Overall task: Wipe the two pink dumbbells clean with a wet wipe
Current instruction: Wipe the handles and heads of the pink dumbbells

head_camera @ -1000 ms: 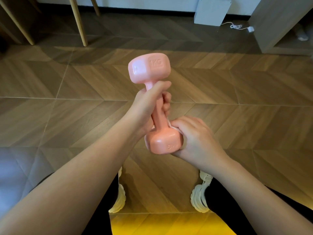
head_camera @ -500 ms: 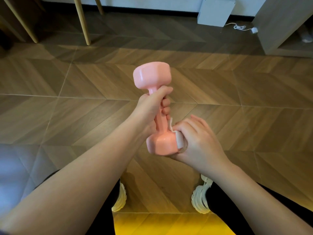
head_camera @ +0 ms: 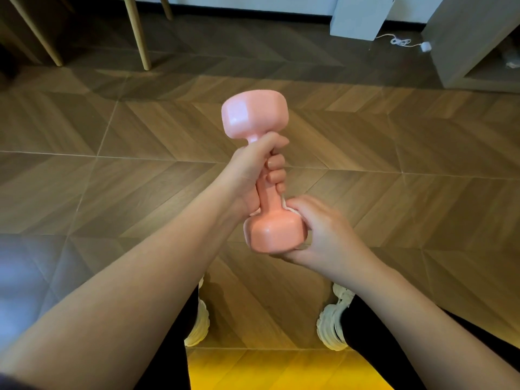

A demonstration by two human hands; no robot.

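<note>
One pink dumbbell stands nearly upright in mid-air over the wooden floor. My left hand grips its handle, fingers curled round the bar just under the upper head. My right hand wraps the lower head from the right and beneath, holding a white wet wipe against it; only a thin edge of the wipe shows by the neck. The second dumbbell is not in view.
Wooden chair legs stand at the back left. A white box and a white cable lie by the far wall, a grey cabinet at the back right. My two white shoes are below the hands.
The dumbbell has turned about its axis, so the marking on the upper head no longer faces me. My right hand has slid round the lower head with the wipe.
</note>
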